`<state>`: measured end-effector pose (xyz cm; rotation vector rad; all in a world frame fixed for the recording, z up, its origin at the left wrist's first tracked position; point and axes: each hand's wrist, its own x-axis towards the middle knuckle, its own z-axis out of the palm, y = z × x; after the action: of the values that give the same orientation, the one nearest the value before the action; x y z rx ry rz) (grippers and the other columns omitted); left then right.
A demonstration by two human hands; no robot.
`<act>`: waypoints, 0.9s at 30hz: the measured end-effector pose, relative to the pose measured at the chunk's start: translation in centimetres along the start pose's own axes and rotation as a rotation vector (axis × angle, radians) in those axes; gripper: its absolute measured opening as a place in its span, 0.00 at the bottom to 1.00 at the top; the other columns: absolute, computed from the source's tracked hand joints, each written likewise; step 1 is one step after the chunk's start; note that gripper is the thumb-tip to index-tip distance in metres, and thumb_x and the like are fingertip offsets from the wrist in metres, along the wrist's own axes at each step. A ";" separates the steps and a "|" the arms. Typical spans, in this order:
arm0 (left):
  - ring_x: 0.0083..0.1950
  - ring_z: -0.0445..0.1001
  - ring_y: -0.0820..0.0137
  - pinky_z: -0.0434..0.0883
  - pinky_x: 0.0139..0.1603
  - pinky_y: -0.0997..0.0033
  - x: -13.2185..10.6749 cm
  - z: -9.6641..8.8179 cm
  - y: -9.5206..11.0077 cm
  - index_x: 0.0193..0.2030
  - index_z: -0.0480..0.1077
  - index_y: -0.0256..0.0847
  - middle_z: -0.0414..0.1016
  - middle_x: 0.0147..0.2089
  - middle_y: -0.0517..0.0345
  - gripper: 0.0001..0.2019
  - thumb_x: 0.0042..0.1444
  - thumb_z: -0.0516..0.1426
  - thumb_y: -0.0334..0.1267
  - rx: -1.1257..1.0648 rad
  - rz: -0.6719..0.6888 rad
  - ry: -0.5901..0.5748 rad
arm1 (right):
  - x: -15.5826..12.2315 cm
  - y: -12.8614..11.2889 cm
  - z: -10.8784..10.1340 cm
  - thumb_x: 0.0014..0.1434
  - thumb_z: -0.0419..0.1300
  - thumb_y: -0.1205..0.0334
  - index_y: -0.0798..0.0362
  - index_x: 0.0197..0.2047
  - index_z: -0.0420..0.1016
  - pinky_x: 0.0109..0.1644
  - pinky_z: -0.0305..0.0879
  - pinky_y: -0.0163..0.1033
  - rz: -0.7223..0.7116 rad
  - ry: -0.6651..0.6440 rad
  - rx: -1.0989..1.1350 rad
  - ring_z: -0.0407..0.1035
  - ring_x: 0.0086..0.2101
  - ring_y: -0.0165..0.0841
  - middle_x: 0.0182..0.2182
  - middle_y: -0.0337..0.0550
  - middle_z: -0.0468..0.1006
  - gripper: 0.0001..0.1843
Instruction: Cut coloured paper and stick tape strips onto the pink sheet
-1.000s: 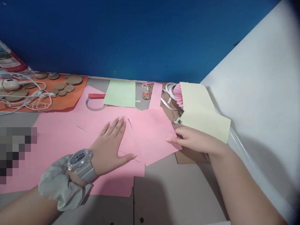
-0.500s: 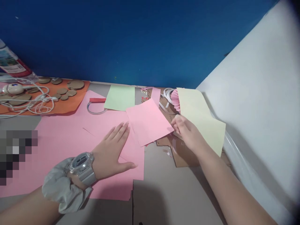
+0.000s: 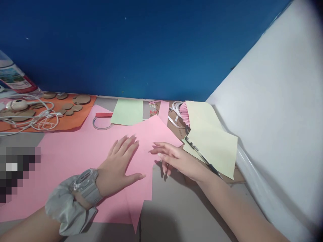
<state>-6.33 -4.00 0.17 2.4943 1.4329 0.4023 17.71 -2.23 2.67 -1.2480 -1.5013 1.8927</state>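
Observation:
My left hand [image 3: 119, 164] lies flat on a large pink paper sheet [image 3: 83, 154], fingers stretched and thumb out to the side. On that wrist are a clear-cased watch and a grey scrunchie. My right hand [image 3: 174, 159] is open at the sheet's right side, its fingers apart and slightly curled, with nothing in them. Beyond its fingertips lies a smaller pink paper piece [image 3: 158, 129] with a corner pointing right. A narrow pink paper point sticks out past the sheet's lower edge. Just right of my right hand, a black pen [image 3: 199, 151] rests on pale yellow paper [image 3: 214, 134].
Light green paper [image 3: 128, 112] and a curled grey strip with a red end [image 3: 103, 121] lie at the back. Left are orange paper [image 3: 83, 116] with cardboard discs, white earphones [image 3: 47, 117] and a bottle [image 3: 17, 77]. A blue wall stands behind, a white one right.
My right hand has moved left from the smaller pink piece's right corner, and its fingers have opened. The pen now shows on the yellow paper. My left hand stays flat.

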 end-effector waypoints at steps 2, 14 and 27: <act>0.70 0.41 0.50 0.49 0.66 0.42 0.0 0.1 0.0 0.67 0.49 0.38 0.45 0.71 0.44 0.42 0.52 0.52 0.62 0.008 0.013 -0.016 | -0.2 -0.3 0.0 0.61 0.56 0.53 0.46 0.61 0.59 0.27 0.70 0.32 0.032 -0.001 -0.030 0.66 0.22 0.20 0.56 0.51 0.67 0.26; 0.70 0.41 0.49 0.52 0.65 0.43 0.0 -0.2 0.1 0.69 0.43 0.42 0.45 0.71 0.46 0.43 0.52 0.54 0.60 -0.064 0.132 -0.012 | -0.1 -0.1 0.7 0.59 0.53 0.44 0.52 0.37 0.67 0.16 0.51 0.27 0.196 -0.007 -0.290 0.57 0.15 0.21 0.22 0.34 0.71 0.19; 0.70 0.45 0.49 0.55 0.66 0.44 -0.3 -0.9 1.1 0.69 0.38 0.42 0.41 0.71 0.43 0.52 0.45 0.62 0.58 -0.374 -0.027 0.053 | -1.3 -1.0 1.6 0.67 0.43 0.48 0.50 0.31 0.55 0.29 0.59 0.34 -0.225 0.165 -0.303 0.63 0.22 0.27 0.21 0.31 0.63 0.17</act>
<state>-5.88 -4.76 1.36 2.1770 1.2705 0.6675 16.78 -3.77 4.09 -1.2643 -1.8004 1.4231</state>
